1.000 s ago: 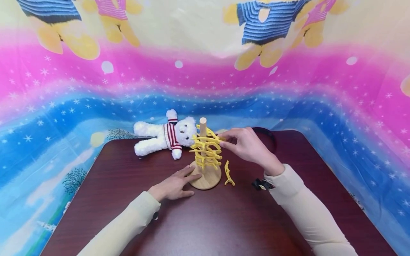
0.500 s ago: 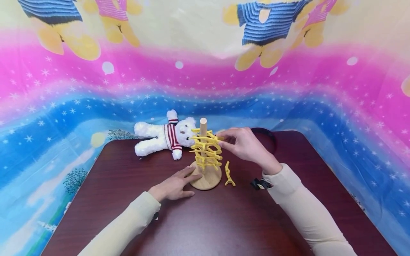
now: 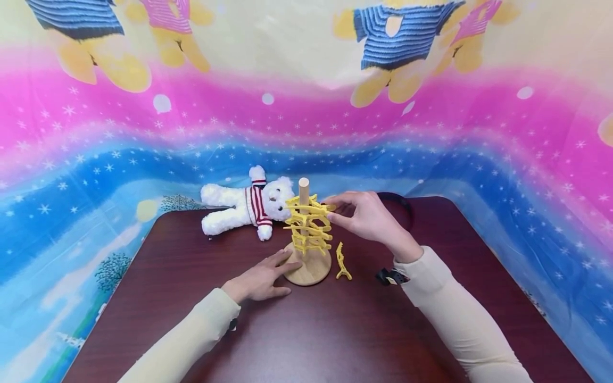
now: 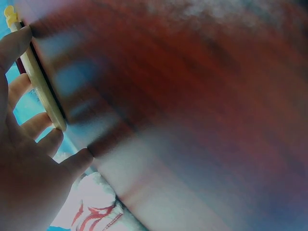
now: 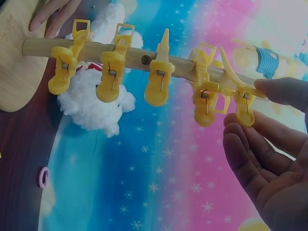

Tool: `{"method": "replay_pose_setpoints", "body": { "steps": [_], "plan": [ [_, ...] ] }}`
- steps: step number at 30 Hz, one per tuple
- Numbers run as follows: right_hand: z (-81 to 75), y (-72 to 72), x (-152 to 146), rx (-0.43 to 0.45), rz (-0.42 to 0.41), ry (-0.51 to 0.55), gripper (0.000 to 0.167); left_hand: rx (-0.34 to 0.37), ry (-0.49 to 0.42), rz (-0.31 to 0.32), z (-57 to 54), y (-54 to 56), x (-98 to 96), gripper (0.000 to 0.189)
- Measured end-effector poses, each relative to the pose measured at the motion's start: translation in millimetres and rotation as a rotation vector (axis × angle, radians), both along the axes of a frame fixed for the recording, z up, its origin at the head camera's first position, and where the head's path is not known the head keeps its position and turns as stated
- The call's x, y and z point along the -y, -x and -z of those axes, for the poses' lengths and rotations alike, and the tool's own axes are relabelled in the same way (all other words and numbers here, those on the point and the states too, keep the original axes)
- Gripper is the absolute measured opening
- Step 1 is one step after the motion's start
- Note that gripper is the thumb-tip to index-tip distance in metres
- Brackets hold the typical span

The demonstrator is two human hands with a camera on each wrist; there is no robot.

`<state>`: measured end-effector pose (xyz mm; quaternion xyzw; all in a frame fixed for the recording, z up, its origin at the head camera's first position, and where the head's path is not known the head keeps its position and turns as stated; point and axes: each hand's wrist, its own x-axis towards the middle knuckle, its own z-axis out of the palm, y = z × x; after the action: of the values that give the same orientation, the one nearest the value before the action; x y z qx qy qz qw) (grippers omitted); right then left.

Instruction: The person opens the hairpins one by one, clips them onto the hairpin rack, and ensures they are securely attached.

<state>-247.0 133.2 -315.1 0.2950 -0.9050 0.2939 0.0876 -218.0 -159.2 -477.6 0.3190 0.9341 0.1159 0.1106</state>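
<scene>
A wooden post (image 3: 304, 185) rises from a round wooden base (image 3: 313, 274), with several yellow spring clips (image 5: 111, 72) clamped along it. In the right wrist view, the clip closest to the post's top (image 5: 245, 107) is pinched by its handles between the thumb and fingers of my right hand (image 3: 366, 217). Its prongs overlap the post in that view. My left hand (image 3: 258, 279) lies with spread, fairly straight fingers, their tips on the base's left side and the thumb on the table. One loose yellow clip (image 3: 342, 261) lies right of the base.
A white teddy bear (image 3: 235, 205) in a striped sweater lies behind the post, on its left. A black curved band (image 3: 399, 205) sits at the back, beyond my right hand. The dark red table (image 3: 306, 335) ends at a printed cloth backdrop (image 3: 306, 122).
The far end of the uppermost clip, behind the post, has swung from pointing up to lying lower and flatter. Both hands have stayed almost in place.
</scene>
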Motion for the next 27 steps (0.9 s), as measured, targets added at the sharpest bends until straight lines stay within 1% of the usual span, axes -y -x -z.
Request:
{"method": "replay_pose_setpoints", "body": {
  "steps": [5, 14, 19, 23, 27],
  "plan": [
    [1.8, 0.0, -2, 0.026, 0.012, 0.001, 0.031, -0.002, -0.002, 0.000, 0.9, -0.3, -0.5, 0.068],
    [1.9, -0.7, -4, 0.047, 0.020, 0.011, 0.037, -0.004, -0.005, -0.002, 1.2, -0.1, -1.2, 0.068],
    [2.3, -0.5, -5, 0.053, 0.010, 0.022, 0.039, -0.001, -0.005, 0.000, 0.8, -0.1, -1.4, 0.069],
    [3.8, 0.1, -8, 0.066, 0.000, 0.038, 0.040, -0.009, -0.002, 0.003, 1.3, 0.3, -0.8, 0.068],
    [5.9, 1.2, -13, 0.082, 0.014, 0.030, 0.041, -0.014, 0.002, 0.005, 1.7, 0.8, -0.4, 0.068]
  ]
}}
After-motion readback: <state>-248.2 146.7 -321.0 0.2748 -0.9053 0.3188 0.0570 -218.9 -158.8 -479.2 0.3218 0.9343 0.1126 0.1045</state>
